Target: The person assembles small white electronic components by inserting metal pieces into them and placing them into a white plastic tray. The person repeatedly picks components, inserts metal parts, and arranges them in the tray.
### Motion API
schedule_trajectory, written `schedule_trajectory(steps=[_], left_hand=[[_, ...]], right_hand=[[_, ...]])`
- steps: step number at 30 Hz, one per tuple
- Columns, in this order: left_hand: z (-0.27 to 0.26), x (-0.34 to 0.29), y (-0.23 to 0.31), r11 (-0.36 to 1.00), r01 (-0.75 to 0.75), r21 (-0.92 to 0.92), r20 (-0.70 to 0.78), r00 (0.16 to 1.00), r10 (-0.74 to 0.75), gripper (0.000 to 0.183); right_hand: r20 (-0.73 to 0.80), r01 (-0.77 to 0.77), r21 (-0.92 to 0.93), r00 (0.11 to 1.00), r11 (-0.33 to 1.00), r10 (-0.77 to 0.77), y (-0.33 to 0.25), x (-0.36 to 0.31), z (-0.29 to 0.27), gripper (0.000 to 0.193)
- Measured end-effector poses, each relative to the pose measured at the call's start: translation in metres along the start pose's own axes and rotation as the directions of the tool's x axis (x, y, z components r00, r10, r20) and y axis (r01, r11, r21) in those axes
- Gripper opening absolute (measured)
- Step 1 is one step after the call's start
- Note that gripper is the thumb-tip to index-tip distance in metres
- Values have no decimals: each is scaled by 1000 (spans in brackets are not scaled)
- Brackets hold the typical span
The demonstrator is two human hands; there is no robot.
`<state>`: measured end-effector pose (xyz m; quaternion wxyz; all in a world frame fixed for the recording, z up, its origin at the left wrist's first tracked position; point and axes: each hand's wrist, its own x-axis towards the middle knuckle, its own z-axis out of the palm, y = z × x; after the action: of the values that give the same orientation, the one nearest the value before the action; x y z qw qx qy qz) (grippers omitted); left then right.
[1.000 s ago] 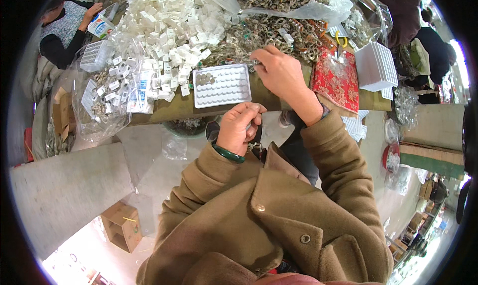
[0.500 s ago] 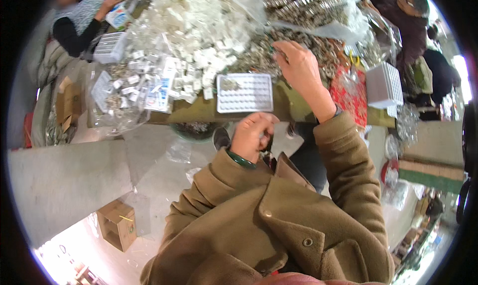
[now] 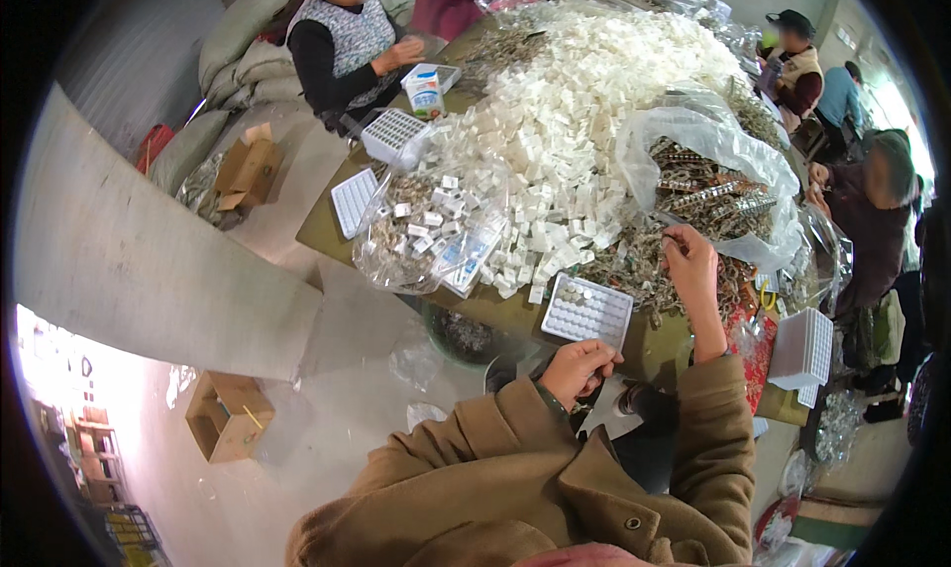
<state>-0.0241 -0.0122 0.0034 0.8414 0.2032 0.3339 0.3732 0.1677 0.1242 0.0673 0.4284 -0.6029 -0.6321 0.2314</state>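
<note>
My left hand (image 3: 580, 371) is closed, its fingertips at the front edge of a white plastic tray (image 3: 591, 326) with rows of small pockets. What it holds, if anything, is hidden. A few small pieces lie at the tray's far left. My right hand (image 3: 691, 270) is pinched just above a heap of small brownish and metallic parts (image 3: 634, 270); whatever is between its fingertips is too small to name. Left of the tray spreads a big pile of small white block-like pieces (image 3: 560, 161).
A clear bag (image 3: 684, 136) holds metallic strips. Stacked white trays (image 3: 800, 349) and a red patterned sheet (image 3: 750, 359) lie right. A blue-and-white carton (image 3: 466, 258) lies left. Cardboard boxes (image 3: 228, 416) stand on the floor. Other people (image 3: 352, 57) sit around the table.
The view has swung, showing more of the table's far side and more people. My right hand stays pinched over the parts heap; my left stays closed by the tray's near edge.
</note>
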Motion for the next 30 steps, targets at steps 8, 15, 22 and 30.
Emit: schedule_trajectory(steps=[8,15,22,30], left_hand=[[-2,-1,-1,1000,9,9,14,1000,-9,18],[-7,-5,4,1000,-11,2,-8,1000,11,20],[-5,-9,18,988,-103,-118,21,994,106,18],[-3,-19,38,781,-473,408,43,864,501,22]], right_hand=[[149,277,-376,960,884,-237,-6,8,16,15],[-53,74,122,996,990,-68,-12,22,21,16],[-114,101,353,991,930,-64,-4,17,14,18],[-148,445,-251,860,860,-488,-40,-49,1,19]])
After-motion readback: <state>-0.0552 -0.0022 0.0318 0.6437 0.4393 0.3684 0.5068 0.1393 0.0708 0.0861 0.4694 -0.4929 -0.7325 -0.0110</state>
